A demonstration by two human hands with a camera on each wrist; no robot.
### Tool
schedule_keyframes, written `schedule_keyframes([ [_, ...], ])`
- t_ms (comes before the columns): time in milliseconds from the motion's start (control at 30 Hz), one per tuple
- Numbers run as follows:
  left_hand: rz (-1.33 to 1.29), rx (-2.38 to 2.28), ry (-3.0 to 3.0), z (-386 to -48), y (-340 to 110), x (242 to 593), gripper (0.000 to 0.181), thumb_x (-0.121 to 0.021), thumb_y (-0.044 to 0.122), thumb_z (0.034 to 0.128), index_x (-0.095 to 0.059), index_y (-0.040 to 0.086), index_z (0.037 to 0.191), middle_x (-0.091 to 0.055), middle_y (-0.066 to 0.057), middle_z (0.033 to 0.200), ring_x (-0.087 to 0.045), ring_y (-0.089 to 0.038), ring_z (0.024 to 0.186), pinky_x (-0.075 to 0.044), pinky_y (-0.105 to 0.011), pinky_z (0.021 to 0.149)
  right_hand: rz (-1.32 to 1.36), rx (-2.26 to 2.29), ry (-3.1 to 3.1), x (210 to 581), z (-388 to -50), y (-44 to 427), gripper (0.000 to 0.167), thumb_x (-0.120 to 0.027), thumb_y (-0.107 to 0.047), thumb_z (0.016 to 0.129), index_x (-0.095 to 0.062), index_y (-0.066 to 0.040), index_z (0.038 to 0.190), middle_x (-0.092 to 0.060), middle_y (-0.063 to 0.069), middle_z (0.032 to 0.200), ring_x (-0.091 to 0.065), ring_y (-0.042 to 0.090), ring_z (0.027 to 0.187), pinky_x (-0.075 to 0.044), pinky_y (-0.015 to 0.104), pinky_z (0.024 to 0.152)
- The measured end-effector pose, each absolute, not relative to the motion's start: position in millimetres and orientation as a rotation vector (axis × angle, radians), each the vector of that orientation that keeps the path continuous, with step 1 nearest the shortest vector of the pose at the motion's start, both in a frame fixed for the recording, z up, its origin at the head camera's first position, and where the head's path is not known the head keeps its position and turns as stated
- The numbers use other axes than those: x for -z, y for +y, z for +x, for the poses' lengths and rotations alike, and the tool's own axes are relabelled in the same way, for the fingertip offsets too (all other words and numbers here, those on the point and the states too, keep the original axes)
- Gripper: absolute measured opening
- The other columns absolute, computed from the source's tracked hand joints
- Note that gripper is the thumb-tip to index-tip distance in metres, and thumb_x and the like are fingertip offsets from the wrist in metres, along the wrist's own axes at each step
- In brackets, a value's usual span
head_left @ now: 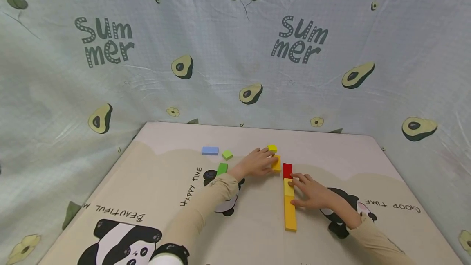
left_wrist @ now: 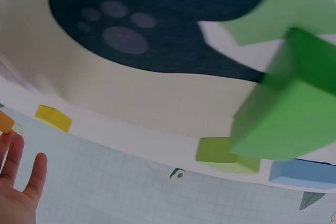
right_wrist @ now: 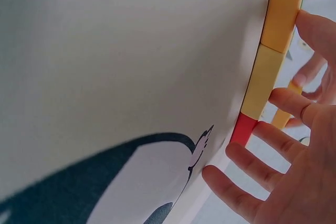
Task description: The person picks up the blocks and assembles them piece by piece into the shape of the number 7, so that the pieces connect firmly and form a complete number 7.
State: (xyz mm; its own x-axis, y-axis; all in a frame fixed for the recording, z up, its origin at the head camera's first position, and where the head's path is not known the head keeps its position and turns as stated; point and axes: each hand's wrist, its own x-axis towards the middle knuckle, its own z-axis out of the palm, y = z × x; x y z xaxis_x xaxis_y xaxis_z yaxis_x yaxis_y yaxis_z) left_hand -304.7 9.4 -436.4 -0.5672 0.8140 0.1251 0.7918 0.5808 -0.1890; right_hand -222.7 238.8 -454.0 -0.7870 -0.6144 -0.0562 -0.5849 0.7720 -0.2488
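Observation:
My left hand [head_left: 259, 162] pinches an orange block [head_left: 276, 163] by its sides; in the right wrist view the same orange block [right_wrist: 282, 118] shows between that hand's fingers. Just behind it lies a small yellow block [head_left: 272, 148]. To the right, a straight row of blocks runs toward me: a red block [head_left: 287, 171], a pale yellow block [head_left: 288, 187] and a longer orange block [head_left: 290, 214], end to end. My right hand [head_left: 311, 192] rests along the row's right side, fingers spread and fairly straight, fingertips touching the blocks.
Left of my left hand lie a blue block [head_left: 210, 151], a lime green block [head_left: 227, 155] and a green block [head_left: 222, 169], the last partly behind the sleeve. The table cover [head_left: 254, 224] has printed pandas. A patterned curtain [head_left: 220, 44] stands behind the table's far edge.

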Motion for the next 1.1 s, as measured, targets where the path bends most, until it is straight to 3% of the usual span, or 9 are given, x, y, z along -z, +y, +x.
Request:
schedule_keyframes([
  [333,-1.247,-0.125,-2.611,-318.0,30.9,438.4,0.035,-0.05,0.041,0.0884,-0.051,0.021,0.118,-0.054,-0.001,0.121,-0.049,-0.017,0.109,-0.044,-0.034,0.086,-0.982,0.336,2.833,451.2,-222.6,237.0,0.051,-0.06,-0.047,0.079,-0.05,-0.012,0.113,-0.039,0.015,0.129,-0.042,0.03,0.106,-0.045,0.047,0.084],
  [1100,-0.959,-0.1,-2.851,-326.1,60.1,453.1,0.035,-0.053,0.038,0.0861,-0.05,0.027,0.12,-0.05,0.001,0.128,-0.046,-0.018,0.114,-0.042,-0.04,0.092,-0.958,0.377,2.815,451.6,-221.9,238.3,0.049,-0.06,-0.047,0.079,-0.049,-0.012,0.112,-0.038,0.016,0.131,-0.042,0.03,0.107,-0.045,0.047,0.084],
])
